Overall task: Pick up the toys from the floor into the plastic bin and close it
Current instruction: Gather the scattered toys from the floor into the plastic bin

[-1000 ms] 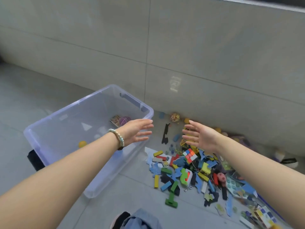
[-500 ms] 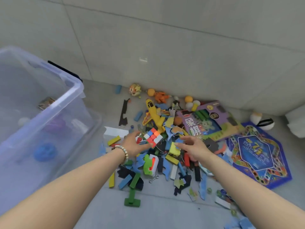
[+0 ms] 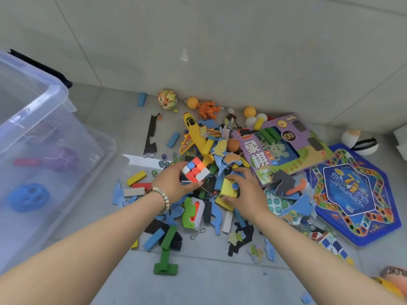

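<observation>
While I am watching through the head camera, the left hand (image 3: 174, 183) is gripping a puzzle cube (image 3: 195, 171), fingers and thumb curling round its glossy, hard-edged plastic faces. The right hand (image 3: 244, 194) is closing round a yellow block (image 3: 228, 188) and some thin foam scraps at the middle of the toy pile (image 3: 211, 214).

I am seeing the plastic bin (image 3: 33, 102) lying off to the left of both hands, open at the top, its clear walls showing a blue ball (image 3: 28, 197) and a purple toy (image 3: 63, 157) inside. The left hand is the nearer of the 2, so I am judging its carry as short and leftward over the rim, while the right is facing a longer reach.

Smooth wooden bars (image 3: 136, 178), flat jigsaw pieces and round marbles (image 3: 165, 162) are lying loose on the grey tiled floor (image 3: 209, 282). A cardboard game box (image 3: 282, 148) is lying just right of the right hand. I am finding no lid in view.
</observation>
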The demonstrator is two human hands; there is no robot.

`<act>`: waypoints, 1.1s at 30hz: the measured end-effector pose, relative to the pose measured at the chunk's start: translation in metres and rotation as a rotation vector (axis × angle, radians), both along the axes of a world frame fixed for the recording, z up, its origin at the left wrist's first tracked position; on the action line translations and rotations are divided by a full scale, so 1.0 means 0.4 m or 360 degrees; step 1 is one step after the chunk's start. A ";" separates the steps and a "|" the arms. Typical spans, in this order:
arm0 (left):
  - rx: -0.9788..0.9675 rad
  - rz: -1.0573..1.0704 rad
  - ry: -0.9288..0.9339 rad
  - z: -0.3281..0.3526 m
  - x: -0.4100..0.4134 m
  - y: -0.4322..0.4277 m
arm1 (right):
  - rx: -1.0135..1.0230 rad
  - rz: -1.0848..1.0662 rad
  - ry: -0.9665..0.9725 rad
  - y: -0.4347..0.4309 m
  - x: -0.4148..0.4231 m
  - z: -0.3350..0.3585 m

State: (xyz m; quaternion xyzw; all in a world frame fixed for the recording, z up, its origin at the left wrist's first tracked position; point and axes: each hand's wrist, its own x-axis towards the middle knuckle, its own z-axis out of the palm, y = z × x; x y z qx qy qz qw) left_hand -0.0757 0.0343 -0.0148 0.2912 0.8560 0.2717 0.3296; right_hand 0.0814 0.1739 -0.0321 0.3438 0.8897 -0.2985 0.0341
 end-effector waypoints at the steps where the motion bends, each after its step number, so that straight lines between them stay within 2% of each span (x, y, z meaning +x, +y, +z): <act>1: 0.0013 0.0005 0.0010 0.002 0.002 -0.003 | 0.0001 0.0012 0.0011 -0.001 0.001 0.001; 6: 0.0114 0.0138 -0.0204 0.002 -0.004 -0.024 | -0.0183 -0.0112 0.0209 0.003 0.006 0.038; 10: 0.0243 0.0269 -0.0397 0.029 -0.022 -0.042 | -0.0465 -0.0272 0.0383 0.006 -0.002 0.094; 16: 0.0438 0.0228 -0.0591 0.197 -0.046 -0.074 | -0.0972 -0.0478 0.0765 -0.028 -0.060 0.264; 20: 0.0529 0.0258 -0.0563 0.413 -0.132 -0.154 | -0.1076 -0.0326 0.0947 -0.083 -0.153 0.470; 24: 0.0552 0.0347 -0.0328 0.617 -0.258 -0.312 | -0.1171 -0.0004 0.1121 -0.213 -0.318 0.643; 29: 0.0455 0.0699 -0.0236 0.682 -0.388 -0.573 | -0.1153 0.0342 0.0973 -0.436 -0.556 0.667; 33: 0.0297 0.1012 -0.0483 0.561 -0.427 -0.700 | -0.0749 0.0618 0.0499 -0.556 -0.666 0.570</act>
